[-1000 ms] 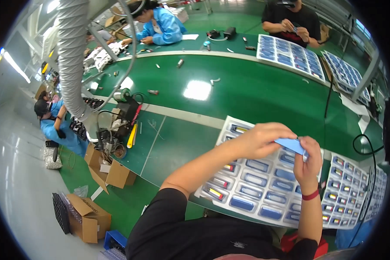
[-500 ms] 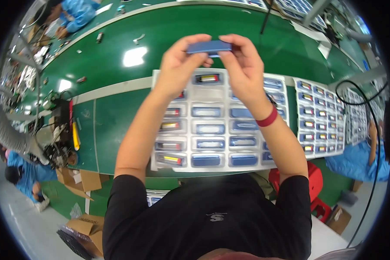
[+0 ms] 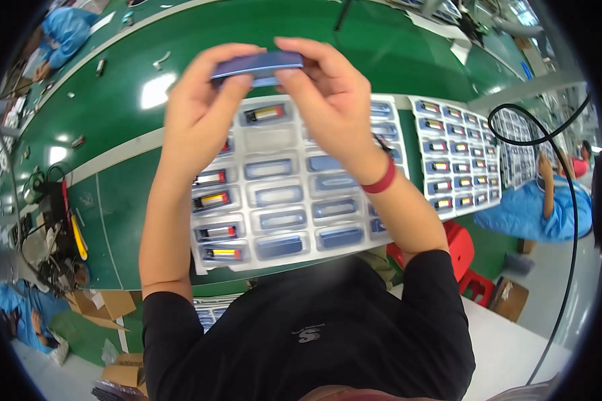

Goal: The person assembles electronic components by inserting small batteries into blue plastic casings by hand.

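Held: blue flat part (image 3: 257, 67), gripped betw. left hand (image 3: 201, 113) & right hand (image 3: 331, 100), 12 o'clock.
Below: clear compartment tray (image 3: 281, 194), centre.
Bench: green table (image 3: 120, 134).

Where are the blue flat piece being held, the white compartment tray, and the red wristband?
blue flat piece (image 3: 257, 67), head view, middle of its face.
white compartment tray (image 3: 274, 150), head view, empty pocket.
red wristband (image 3: 380, 182), head view, band's outer side.

Factory assembly floor: long green workbench (image 3: 180, 40), clear plastic trays (image 3: 281, 194) of small identical parts, cardboard boxes (image 3: 100, 307), workers in blue smocks (image 3: 548, 207).
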Available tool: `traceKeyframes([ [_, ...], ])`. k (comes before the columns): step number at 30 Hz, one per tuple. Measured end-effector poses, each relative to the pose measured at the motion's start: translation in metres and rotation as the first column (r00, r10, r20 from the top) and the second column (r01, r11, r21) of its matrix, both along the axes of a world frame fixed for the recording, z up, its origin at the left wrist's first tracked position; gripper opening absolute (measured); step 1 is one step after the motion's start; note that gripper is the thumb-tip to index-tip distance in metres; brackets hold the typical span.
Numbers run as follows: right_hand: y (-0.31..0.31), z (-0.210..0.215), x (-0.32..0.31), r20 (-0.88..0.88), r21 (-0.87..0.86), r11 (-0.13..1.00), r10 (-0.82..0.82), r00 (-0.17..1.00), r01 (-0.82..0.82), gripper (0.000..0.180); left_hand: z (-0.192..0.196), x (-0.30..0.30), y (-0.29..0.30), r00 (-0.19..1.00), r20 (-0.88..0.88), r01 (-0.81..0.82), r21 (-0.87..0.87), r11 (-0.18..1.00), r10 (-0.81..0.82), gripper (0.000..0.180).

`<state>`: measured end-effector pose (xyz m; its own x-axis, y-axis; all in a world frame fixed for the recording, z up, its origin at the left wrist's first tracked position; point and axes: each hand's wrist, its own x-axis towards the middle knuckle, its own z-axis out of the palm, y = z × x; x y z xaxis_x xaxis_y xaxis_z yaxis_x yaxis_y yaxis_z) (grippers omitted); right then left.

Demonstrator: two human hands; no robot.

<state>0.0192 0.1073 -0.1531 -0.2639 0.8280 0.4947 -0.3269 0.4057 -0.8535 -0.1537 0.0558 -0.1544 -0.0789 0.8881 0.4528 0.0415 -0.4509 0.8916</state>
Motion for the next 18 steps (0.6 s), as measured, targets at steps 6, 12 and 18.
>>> traceKeyframes([
  [6, -0.002, -0.048, 0.044, 0.673, -0.197, 0.980, 0.156, 0.723, -0.028, 0.019, 0.019, -0.003, -0.013, 0.681, -0.689, -0.005, -0.341, 0.940, -0.246, 0.024],
  [12, 0.011, -0.066, 0.034, 0.795, 0.504, 0.827, -0.330, 0.508, -0.250, 0.013, -0.041, 0.014, -0.017, 0.267, -0.878, 0.003, -0.412, 0.911, -0.398, 0.012],
  [18, 0.035, -0.042, -0.001, 0.774, 0.329, 0.924, -0.144, 0.617, -0.197, 0.011, -0.032, -0.001, -0.029, 0.363, -0.932, 0.049, 0.028, 0.998, 0.008, 0.017],
])
